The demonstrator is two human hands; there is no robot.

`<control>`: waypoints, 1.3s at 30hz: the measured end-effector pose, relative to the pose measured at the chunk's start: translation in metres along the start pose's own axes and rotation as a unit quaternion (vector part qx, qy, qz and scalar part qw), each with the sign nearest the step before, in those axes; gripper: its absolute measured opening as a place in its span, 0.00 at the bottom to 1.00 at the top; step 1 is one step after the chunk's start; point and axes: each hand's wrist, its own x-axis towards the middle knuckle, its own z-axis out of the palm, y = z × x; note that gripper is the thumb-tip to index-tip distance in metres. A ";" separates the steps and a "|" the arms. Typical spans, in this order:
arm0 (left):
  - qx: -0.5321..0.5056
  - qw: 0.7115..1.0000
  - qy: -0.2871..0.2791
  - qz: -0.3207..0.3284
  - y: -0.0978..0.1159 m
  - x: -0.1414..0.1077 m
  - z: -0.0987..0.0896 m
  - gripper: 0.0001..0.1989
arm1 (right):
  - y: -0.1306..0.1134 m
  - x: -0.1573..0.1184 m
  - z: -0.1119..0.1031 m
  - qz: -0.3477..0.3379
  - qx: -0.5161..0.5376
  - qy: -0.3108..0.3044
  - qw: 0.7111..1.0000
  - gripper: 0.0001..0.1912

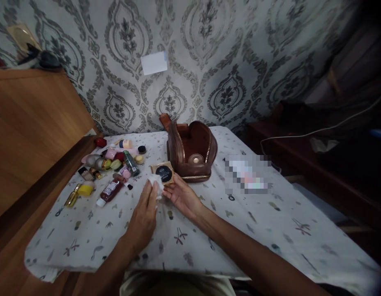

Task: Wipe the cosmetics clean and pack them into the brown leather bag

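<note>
Both our hands meet just before the brown bag (195, 170): the left hand (146, 197) presses a white tissue (158, 185) under close-set fingers, and the right hand (184, 197) pinches a flat gold case (164, 173) by its edge, probably to leave its face free. The bag gapes toward us, seemingly for easy reach; left of it, a green bottle (130, 163) and a dark-red bottle (111, 191) lie loosely grouped, perhaps for sorting by eye.

Gold-and-black case (163, 173), white cloth (156, 183)

no readable text, blurred print on gold box (163, 173), blurred print on dark red bottle (111, 190)
</note>
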 end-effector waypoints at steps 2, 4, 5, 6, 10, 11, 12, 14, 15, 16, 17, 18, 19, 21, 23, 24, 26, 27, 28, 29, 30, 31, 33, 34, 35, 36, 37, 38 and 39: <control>0.028 0.999 0.000 0.023 -0.001 -0.002 -0.003 0.38 | 0.000 -0.001 0.000 -0.001 0.000 0.000 1.000 0.18; 0.045 0.998 0.000 0.039 -0.004 0.002 -0.007 0.40 | 0.001 -0.002 0.002 0.000 -0.002 -0.007 1.000 0.20; 0.050 0.998 0.002 0.044 -0.007 0.006 -0.009 0.40 | 0.003 -0.003 0.002 0.002 -0.004 -0.013 1.000 0.21; 0.055 0.997 0.005 0.048 -0.009 0.011 -0.010 0.40 | 0.004 -0.004 0.003 0.005 -0.008 -0.021 1.000 0.22; 0.067 0.996 0.021 0.060 -0.009 0.030 -0.008 0.38 | 0.012 -0.006 0.004 0.014 -0.021 -0.041 0.999 0.23; 0.069 0.995 0.016 0.071 -0.006 0.033 -0.006 0.37 | 0.013 -0.005 0.003 0.017 -0.012 -0.036 0.999 0.22; 0.069 0.994 0.008 0.086 -0.003 0.035 -0.005 0.36 | 0.013 -0.004 0.002 0.021 0.007 -0.026 0.999 0.20; 0.067 0.989 -0.014 0.129 0.005 0.035 -0.004 0.34 | 0.013 -0.001 -0.001 0.036 0.051 -0.003 0.998 0.14; 0.065 0.986 -0.027 0.151 0.007 0.033 -0.004 0.33 | 0.012 0.000 -0.003 0.043 0.068 0.005 0.997 0.10; 0.063 0.982 -0.035 0.172 0.009 0.030 -0.005 0.31 | 0.011 0.001 -0.004 0.050 0.079 0.009 0.996 0.08; 0.061 0.979 -0.040 0.189 0.009 0.027 -0.007 0.31 | 0.009 0.003 -0.005 0.053 0.083 0.008 0.995 0.06; 0.060 0.977 -0.039 0.201 0.007 0.023 -0.009 0.30 | 0.008 0.003 -0.005 0.046 0.083 0.005 0.995 0.06; 0.057 0.976 -0.032 0.207 0.005 0.018 -0.011 0.31 | 0.007 0.004 -0.005 0.036 0.081 -0.001 0.996 0.06; 0.050 0.980 -0.002 0.192 -0.001 0.011 -0.014 0.32 | 0.006 0.004 -0.004 0.020 0.080 -0.014 0.996 0.07; 0.032 0.988 0.026 0.147 -0.005 0.006 -0.017 0.34 | 0.005 0.004 -0.003 0.029 0.079 -0.028 0.996 0.07; 0.016 0.992 0.036 0.121 -0.005 0.005 -0.018 0.34 | 0.004 0.003 -0.002 0.046 0.080 -0.035 0.995 0.08; -0.027 0.996 0.042 0.075 -0.002 0.005 -0.020 0.33 | 0.003 0.002 -0.001 0.080 0.083 -0.048 0.992 0.11; -0.049 0.996 0.041 0.056 0.000 0.007 -0.021 0.33 | 0.003 0.001 -0.001 0.093 0.084 -0.053 0.991 0.12; -0.070 0.996 0.039 0.039 0.003 0.009 -0.023 0.32 | 0.003 0.000 0.000 0.105 0.083 -0.057 0.989 0.11; -0.086 0.995 0.040 0.024 0.005 0.012 -0.025 0.32 | 0.003 -0.001 0.000 0.114 0.081 -0.058 0.989 0.11; -0.100 0.994 0.042 0.010 0.006 0.015 -0.027 0.31 | 0.003 -0.002 0.000 0.118 0.076 -0.058 0.988 0.09; -0.111 0.993 0.045 -0.002 0.006 0.017 -0.028 0.31 | 0.003 -0.002 0.000 0.116 0.071 -0.055 0.989 0.08; -0.123 0.991 0.047 -0.014 0.006 0.019 -0.029 0.30 | 0.005 -0.001 -0.001 0.100 0.065 -0.047 0.992 0.06; -0.125 0.991 0.045 -0.013 0.005 0.018 -0.028 0.29 | 0.006 -0.001 -0.002 0.086 0.067 -0.042 0.993 0.05; -0.124 0.991 0.041 -0.007 0.005 0.017 -0.026 0.30 | 0.007 0.001 -0.003 0.071 0.070 -0.037 0.994 0.05; -0.119 0.992 0.038 0.004 0.005 0.015 -0.024 0.30 | 0.008 0.002 -0.005 0.056 0.074 -0.032 0.995 0.04; -0.111 0.993 0.036 0.020 0.006 0.012 -0.021 0.32 | 0.009 0.004 -0.006 0.044 0.079 -0.027 0.996 0.04; -0.101 0.993 0.037 0.037 0.007 0.008 -0.018 0.33 | 0.010 0.005 -0.007 0.031 0.084 -0.023 0.996 0.05; -0.090 0.994 0.039 0.054 0.008 0.005 -0.015 0.34 | 0.010 0.006 -0.008 0.019 0.088 -0.019 0.996 0.07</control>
